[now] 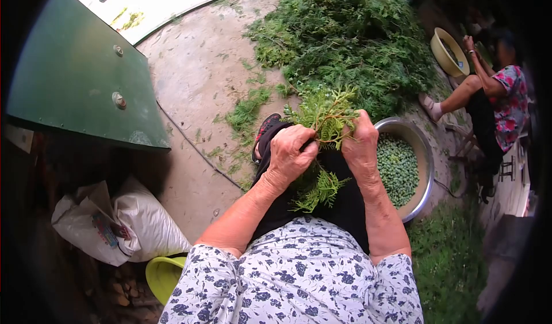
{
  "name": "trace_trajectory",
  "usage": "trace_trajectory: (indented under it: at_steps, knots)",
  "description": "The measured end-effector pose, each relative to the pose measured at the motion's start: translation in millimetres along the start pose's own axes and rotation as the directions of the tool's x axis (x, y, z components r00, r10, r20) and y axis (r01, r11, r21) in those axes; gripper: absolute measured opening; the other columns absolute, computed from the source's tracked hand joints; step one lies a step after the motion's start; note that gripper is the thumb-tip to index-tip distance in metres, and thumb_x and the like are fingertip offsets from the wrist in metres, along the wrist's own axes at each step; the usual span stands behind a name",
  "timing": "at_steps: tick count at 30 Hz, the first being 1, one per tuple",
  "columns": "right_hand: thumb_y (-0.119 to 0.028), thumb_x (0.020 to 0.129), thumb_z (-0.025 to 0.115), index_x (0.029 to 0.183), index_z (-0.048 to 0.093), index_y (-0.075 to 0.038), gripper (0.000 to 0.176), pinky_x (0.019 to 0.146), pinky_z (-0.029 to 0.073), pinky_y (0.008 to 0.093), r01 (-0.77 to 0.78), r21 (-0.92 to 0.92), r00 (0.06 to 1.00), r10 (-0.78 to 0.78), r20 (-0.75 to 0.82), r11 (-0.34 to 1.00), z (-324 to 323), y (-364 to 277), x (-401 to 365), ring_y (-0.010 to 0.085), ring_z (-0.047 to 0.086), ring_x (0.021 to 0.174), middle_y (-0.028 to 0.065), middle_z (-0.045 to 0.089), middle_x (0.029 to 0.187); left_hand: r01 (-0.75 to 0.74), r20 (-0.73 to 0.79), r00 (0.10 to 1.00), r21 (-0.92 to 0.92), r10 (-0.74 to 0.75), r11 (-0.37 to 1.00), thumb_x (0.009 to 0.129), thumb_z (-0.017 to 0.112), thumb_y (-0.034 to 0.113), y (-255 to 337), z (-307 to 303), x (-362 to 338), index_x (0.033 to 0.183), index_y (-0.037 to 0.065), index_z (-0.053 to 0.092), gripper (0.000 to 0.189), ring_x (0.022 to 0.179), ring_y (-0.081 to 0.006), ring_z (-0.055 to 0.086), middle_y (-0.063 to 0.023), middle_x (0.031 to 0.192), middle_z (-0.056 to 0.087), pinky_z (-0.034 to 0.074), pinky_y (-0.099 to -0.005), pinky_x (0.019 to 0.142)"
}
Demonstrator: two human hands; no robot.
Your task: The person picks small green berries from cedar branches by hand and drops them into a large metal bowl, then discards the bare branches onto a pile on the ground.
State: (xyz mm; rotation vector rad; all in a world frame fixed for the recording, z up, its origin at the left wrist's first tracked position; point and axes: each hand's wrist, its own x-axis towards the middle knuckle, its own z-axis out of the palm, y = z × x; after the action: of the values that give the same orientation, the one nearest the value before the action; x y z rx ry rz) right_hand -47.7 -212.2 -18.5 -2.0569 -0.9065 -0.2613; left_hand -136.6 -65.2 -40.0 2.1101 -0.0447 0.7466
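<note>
A green conifer sprig (325,116) with flat, scaly leaves is held above my lap between both hands. My left hand (292,153) is closed around its lower stem, and part of the sprig (322,190) hangs below that hand over my dark trousers. On the other side, my right hand (361,140) has its fingers pinched at the sprig's leafy edge; what exactly lies between the fingertips is hidden. Right beside my right forearm stands a metal basin (426,169) with many small green cones or berries (397,171) in it.
A large heap of cut conifer branches (351,42) lies ahead. At right, a seated person (506,88) works near a yellow basin (448,51). Left are a green metal door (80,71), white sacks (138,220) and a lime-green basin (164,275). A cable (198,148) crosses the floor.
</note>
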Motion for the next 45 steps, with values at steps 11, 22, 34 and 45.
trace_trajectory:
  at_steps: [11,22,34,45]
  knots:
    - [-0.007,0.079,0.059,0.105,0.059,-0.001,0.027,0.080,0.045,0.0392,-0.471,-0.354,0.881,0.414,-0.229,0.808,-100,134,-108,0.0330,0.059,0.089,0.0179,0.061,0.097,0.170,-0.092,0.981,-0.021,-0.171,0.985,0.071,0.064,0.000,9,2,-5,0.100,-0.001,0.056,0.030,0.075,-0.0236,0.061,-0.0107,0.081,0.061,0.049,-0.0322,0.070]
    - [-0.009,0.078,0.063,0.099,0.062,-0.002,0.022,0.075,0.047,0.0352,-0.495,-0.232,0.865,0.451,-0.221,0.837,-72,100,-83,0.0271,0.060,0.084,0.0141,0.060,0.094,0.285,-0.137,0.950,-0.001,-0.282,0.959,0.071,0.067,0.003,29,2,0,0.127,-0.006,0.033,0.066,0.069,-0.0139,0.060,-0.0069,0.074,0.064,0.048,-0.0264,0.069]
    - [-0.001,0.079,0.061,0.097,0.062,0.000,0.018,0.069,0.048,0.0286,-0.314,0.044,0.935,0.317,-0.156,0.948,-32,15,-36,0.0202,0.060,0.078,0.0096,0.061,0.092,0.545,-0.151,0.799,-0.228,-0.582,0.807,0.075,0.058,0.006,19,0,4,0.074,-0.002,0.064,0.010,0.051,-0.0061,0.044,-0.0003,0.057,0.055,0.035,-0.0265,0.048]
    - [-0.004,0.085,0.058,0.096,0.063,0.001,0.013,0.056,0.046,0.0211,-0.400,0.555,0.907,0.402,0.125,0.730,7,-29,14,0.0091,0.058,0.064,0.0044,0.059,0.086,0.532,0.044,0.682,-0.714,-0.730,0.454,0.083,0.061,0.012,17,-8,2,0.081,0.003,0.064,0.010,0.053,-0.0072,0.050,0.0005,0.064,0.058,0.038,-0.0217,0.051]
